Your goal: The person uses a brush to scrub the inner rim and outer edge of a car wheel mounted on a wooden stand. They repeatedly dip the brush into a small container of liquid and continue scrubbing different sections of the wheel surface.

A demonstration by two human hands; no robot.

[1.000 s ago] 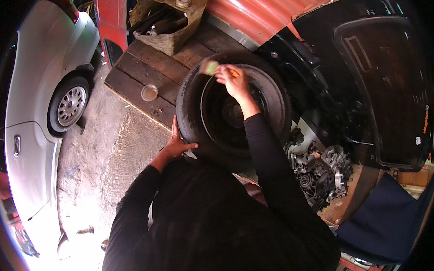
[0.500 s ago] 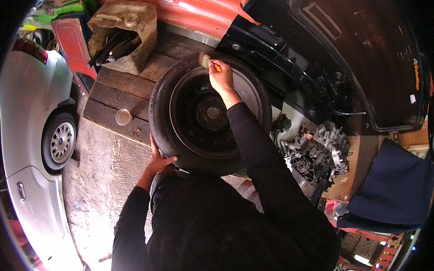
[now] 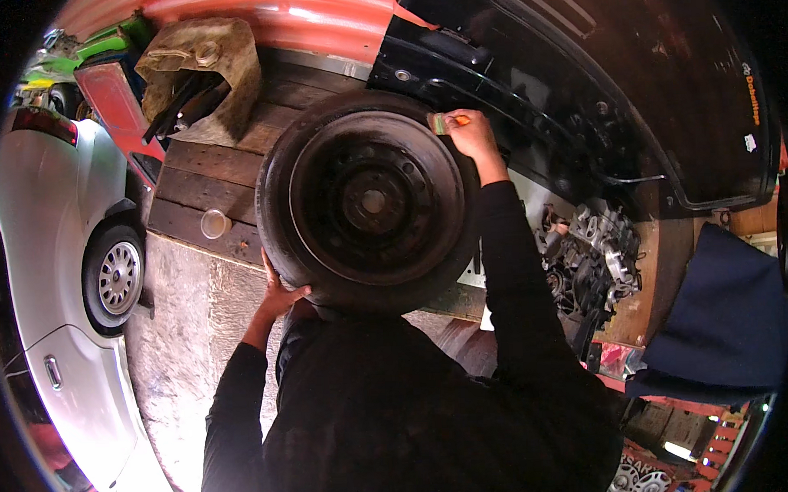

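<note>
I saw the tyre [image 3: 371, 203] standing upright against the wooden surface [image 3: 192, 188]. My left hand [image 3: 283, 295] lay open, bracing the tyre's lower left edge. At its upper right edge, my right hand [image 3: 470, 135] pinched a small pad [image 3: 439, 123].

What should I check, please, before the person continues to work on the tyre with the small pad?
1. Left hand steadies the tyre at its lower left edge: ok.
2. Right hand holds the small pad at the tyre's upper right edge: ok.
3. Pad pressed flat on the rubber: cannot tell, the contact is too small to see.
4. Tyre supported from below: cannot tell, the person's dark body hides its lower side.
5. Room behind the right hand: not ok, the black car panel is very close.
6. Engine parts lie apart from the tyre: ok.
</note>
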